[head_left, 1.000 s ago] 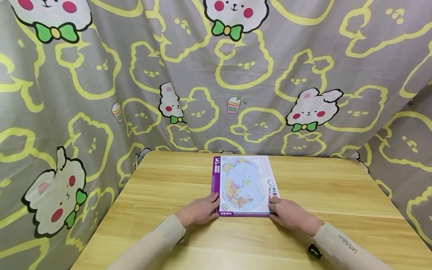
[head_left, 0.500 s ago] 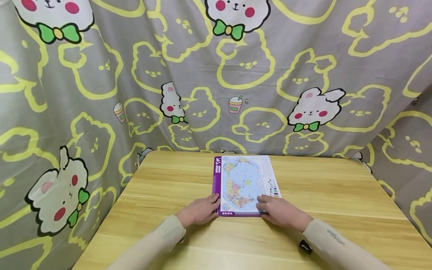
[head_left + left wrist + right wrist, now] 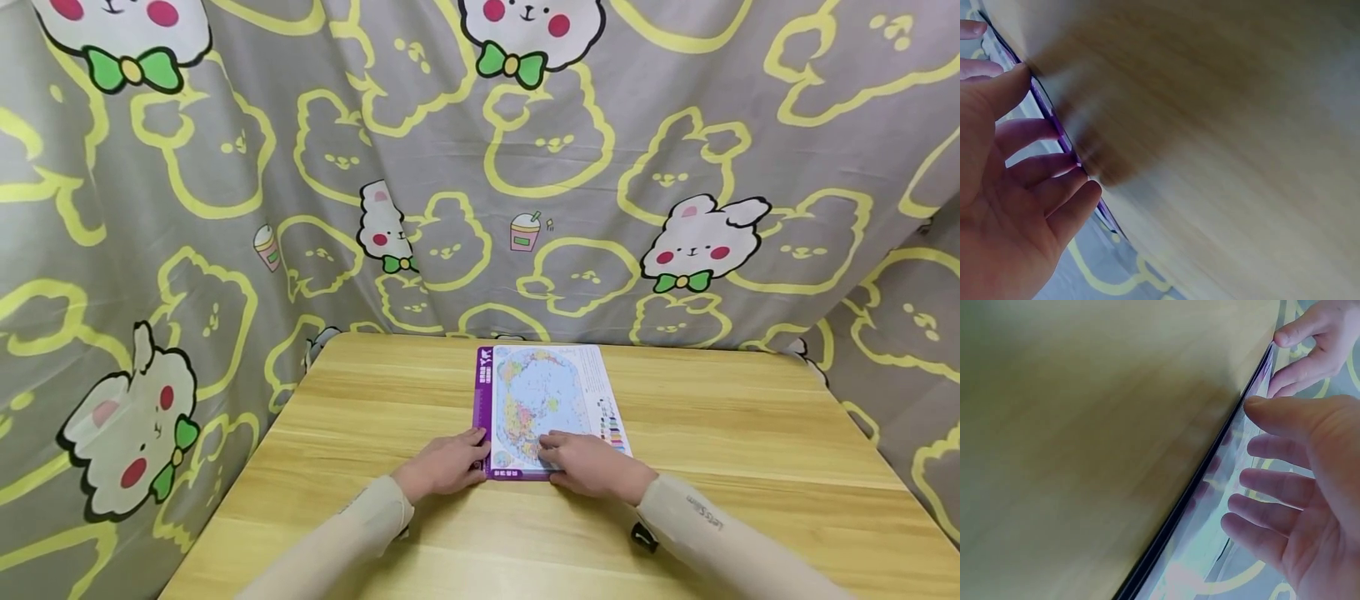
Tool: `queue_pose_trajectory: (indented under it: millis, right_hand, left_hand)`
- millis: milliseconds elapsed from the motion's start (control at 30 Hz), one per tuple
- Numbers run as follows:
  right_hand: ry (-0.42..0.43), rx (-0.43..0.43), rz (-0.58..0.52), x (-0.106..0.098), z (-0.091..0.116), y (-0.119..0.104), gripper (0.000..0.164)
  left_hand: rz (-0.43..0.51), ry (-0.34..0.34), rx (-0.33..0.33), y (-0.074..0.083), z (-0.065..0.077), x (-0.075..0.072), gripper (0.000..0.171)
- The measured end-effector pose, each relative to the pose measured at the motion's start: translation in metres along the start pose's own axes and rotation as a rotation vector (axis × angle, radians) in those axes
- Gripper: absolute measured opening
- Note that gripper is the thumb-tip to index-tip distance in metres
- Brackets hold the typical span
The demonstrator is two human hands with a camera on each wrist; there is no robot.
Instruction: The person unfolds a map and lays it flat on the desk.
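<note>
A flat rectangular world map board (image 3: pixel 551 396) with a purple strip along its left and near edges lies on the wooden table (image 3: pixel 360 408). My left hand (image 3: pixel 442 464) rests at its near left corner, fingertips touching the purple edge. In the left wrist view, the left fingers (image 3: pixel 1029 134) are loosely extended against that edge. Above the near part of the map, my right hand (image 3: pixel 596 462) has its fingers spread and its thumb by the near edge. From the right wrist view, the right fingers (image 3: pixel 1266 481) look straight over the glossy surface; whether they touch it is unclear.
Behind and beside the table hangs a grey curtain (image 3: pixel 442 150) with yellow outlines and white rabbit faces. Bare wood stretches to the right of the board. A small black object (image 3: pixel 643 536) shows under the right sleeve.
My right hand has moved left from the board's near right corner to above the near middle of the map, uncovering colored marks at the right edge. The left hand has stayed at its corner.
</note>
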State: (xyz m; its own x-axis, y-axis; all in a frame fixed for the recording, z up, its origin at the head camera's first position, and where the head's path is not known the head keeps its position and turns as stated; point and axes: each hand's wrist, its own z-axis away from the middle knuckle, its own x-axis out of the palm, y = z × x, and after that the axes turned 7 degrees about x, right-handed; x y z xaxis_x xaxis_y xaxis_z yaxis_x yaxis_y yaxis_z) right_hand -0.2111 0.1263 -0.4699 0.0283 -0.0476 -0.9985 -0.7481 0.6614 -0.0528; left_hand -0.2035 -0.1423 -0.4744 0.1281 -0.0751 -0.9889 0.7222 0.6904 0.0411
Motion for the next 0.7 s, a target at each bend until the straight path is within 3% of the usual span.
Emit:
queue_pose_trajectory:
  millis: [400,700]
  right_hand:
    - [-0.008,-0.059,-0.003,0.002,-0.025,-0.012,0.040]
    - [-0.025,-0.050,-0.020,0.004,-0.035,-0.018,0.036]
  left_hand:
    - [-0.037,0.004,0.029,-0.002,-0.001,0.002,0.055]
    - [-0.041,-0.015,0.030,-0.002,0.000,0.002,0.055]
